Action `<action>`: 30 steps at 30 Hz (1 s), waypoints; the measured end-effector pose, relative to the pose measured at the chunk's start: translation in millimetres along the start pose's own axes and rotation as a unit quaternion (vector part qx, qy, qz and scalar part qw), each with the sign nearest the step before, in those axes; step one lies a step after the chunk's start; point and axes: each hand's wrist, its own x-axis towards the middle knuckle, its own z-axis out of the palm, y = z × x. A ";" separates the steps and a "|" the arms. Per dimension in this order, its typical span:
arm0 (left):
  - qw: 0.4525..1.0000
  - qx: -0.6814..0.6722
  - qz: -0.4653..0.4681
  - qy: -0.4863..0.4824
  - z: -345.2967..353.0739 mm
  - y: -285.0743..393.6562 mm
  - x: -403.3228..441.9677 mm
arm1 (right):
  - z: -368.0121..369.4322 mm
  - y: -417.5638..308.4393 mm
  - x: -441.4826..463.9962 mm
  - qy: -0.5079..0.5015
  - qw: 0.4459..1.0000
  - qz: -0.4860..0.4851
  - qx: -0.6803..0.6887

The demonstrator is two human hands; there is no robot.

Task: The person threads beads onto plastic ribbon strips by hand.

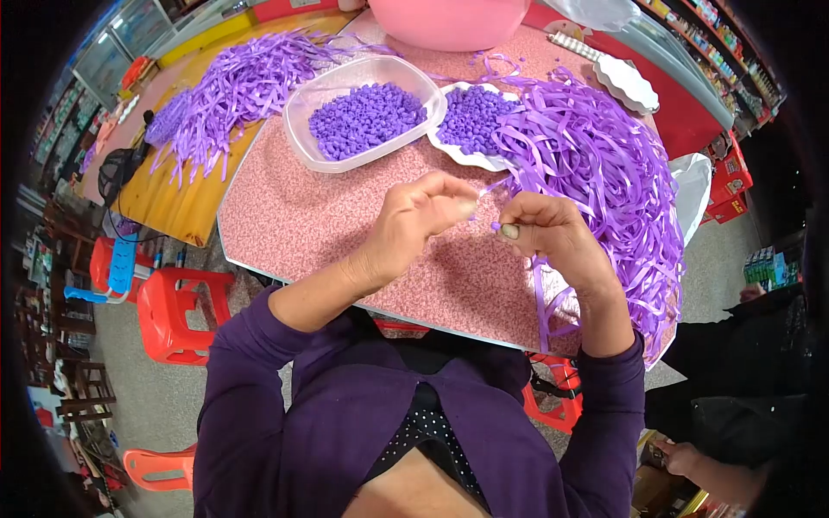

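Over the pink speckled table (285, 207), my left hand (423, 216) pinches the end of a thin purple ribbon (494, 186). Close to its right, my right hand (553, 233) holds a small purple bead (496, 226) between thumb and forefinger. The fingertips of the two hands are a short gap apart. Behind them stands a clear plastic box (298, 129) of purple beads (367, 119). A white scalloped dish (466, 157) with more beads touches its right side. A large heap of purple ribbons (596, 164) lies beside and beyond my right hand.
Another ribbon pile (250, 78) lies on a yellow wooden table (194, 203) at the left. A pink basin (453, 22) stands at the back. Red stools (177, 315) are at the lower left. Another person's hand (682, 457) shows at the lower right.
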 end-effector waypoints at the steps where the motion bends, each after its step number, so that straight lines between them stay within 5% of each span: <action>1: 0.999 -0.037 -0.030 0.004 -1.7 3.7 -0.2 | 0.9 0.1 0.7 0.006 0.999 -0.008 0.030; 11: 0.999 -0.050 -0.016 0.011 3.6 6.2 5.3 | 23.7 -20.8 -1.7 0.061 0.998 -0.018 0.019; 16: 0.997 -0.038 0.058 0.016 20.3 11.9 10.2 | 35.3 -18.0 4.0 0.095 0.983 -0.151 0.054; 20: 0.998 -0.054 0.023 0.001 30.0 27.0 7.6 | 46.4 -15.8 9.6 0.135 0.965 -0.213 0.077; 30: 0.998 -0.022 0.050 -0.028 48.6 27.1 14.4 | 46.9 -17.0 6.8 0.172 0.957 -0.220 0.079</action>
